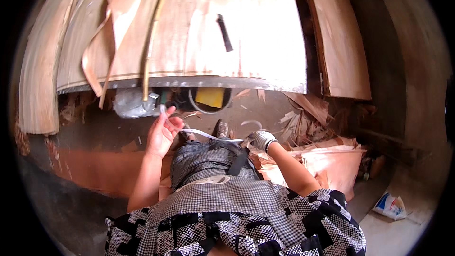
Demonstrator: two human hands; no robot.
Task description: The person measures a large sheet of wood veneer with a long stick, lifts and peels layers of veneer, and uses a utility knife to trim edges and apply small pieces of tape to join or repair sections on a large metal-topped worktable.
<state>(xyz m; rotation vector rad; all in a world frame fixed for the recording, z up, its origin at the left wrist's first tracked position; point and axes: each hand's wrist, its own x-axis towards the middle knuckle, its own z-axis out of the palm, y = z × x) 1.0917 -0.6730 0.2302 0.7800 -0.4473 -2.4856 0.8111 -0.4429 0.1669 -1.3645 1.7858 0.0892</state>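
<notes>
A thin white strip, like tape or ribbon (204, 134), stretches between my hands in front of my lap. Its one end curls up, translucent, at the fingers of my bare left hand (162, 135), which pinch it. My right hand (262, 140), in a striped white and grey glove, is closed around the other part. A loose curl of the strip (251, 123) stands up beside the glove. Below the right hand, a dark strap (238, 162) lies across my checked apron (208, 159). What else the glove covers is hidden.
Ahead is a table with wood veneer sheets (260, 61), a black stick-like object (224, 33) and a thin bamboo stick (152, 38). Beneath its edge are a plastic bag (135, 104) and a bucket (211, 112) with something yellow. Veneer scraps (303, 125) and stacked veneer (332, 161) lie right.
</notes>
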